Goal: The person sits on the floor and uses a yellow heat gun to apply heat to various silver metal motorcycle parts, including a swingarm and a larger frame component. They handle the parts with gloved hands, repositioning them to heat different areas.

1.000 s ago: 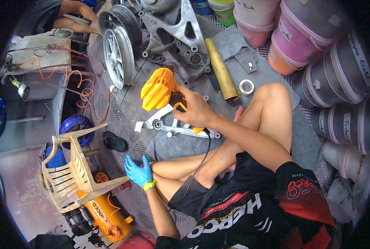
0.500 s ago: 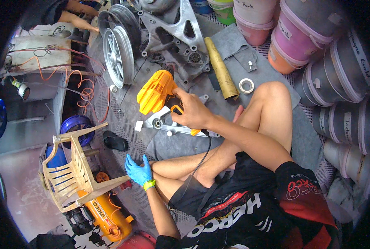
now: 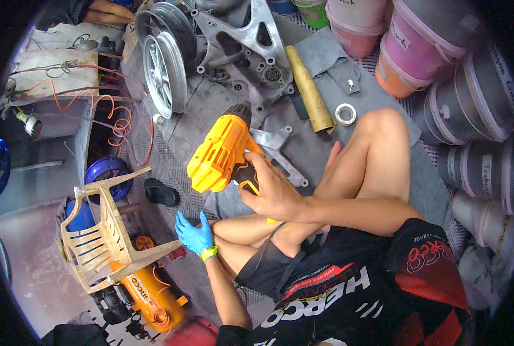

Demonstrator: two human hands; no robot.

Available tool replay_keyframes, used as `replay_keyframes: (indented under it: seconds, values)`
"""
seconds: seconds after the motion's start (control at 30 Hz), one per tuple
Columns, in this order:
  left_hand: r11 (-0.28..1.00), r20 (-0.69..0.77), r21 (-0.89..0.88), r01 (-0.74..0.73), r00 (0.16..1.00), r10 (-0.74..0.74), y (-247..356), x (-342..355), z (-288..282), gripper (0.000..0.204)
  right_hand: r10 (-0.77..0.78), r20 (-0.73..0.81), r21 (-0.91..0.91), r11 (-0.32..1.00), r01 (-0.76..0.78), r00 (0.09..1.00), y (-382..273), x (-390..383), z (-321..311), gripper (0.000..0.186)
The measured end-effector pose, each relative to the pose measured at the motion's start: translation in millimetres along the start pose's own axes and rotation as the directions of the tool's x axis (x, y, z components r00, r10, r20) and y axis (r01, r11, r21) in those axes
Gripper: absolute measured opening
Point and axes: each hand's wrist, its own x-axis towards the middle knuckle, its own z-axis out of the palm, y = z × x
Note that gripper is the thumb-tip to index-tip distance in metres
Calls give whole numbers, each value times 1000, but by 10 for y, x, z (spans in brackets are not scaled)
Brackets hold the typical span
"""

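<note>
My bare right hand (image 3: 277, 193) grips the handle of a yellow and black heat gun (image 3: 219, 153), held in mid-air over the mat with its dark nozzle pointing away from me. A power cord runs down from it towards my lap. Behind and below the gun lies a silver cast metal arm (image 3: 277, 151), partly hidden by it. My left hand (image 3: 194, 232), in a blue glove, rests by my bent leg with its fingers spread and nothing in them.
A silver wheel rim (image 3: 163, 78), a large metal frame (image 3: 239, 34), a sandpaper roll (image 3: 310, 89) and a tape roll (image 3: 345, 114) lie ahead. Buckets (image 3: 395, 43) line the right. Leftward are a plastic chair (image 3: 104, 230), an orange compressor (image 3: 153, 300) and another person's arm (image 3: 110, 14).
My right hand has drawn the heat gun back towards me, and its nozzle shows more fully. My left hand has stayed nearly in place.
</note>
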Motion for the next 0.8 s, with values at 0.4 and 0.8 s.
replay_keyframes:
  seconds: [0.4,0.8]
  values:
    - [981,-108,-165,-105,990,88,-65,32,-109,64,90,-31,189,978,-82,995,31,-100,54,68]
    - [-208,17,-977,48,989,147,1877,-153,-1088,94,9,93,-39,999,-5,996,236,-353,-348,65]
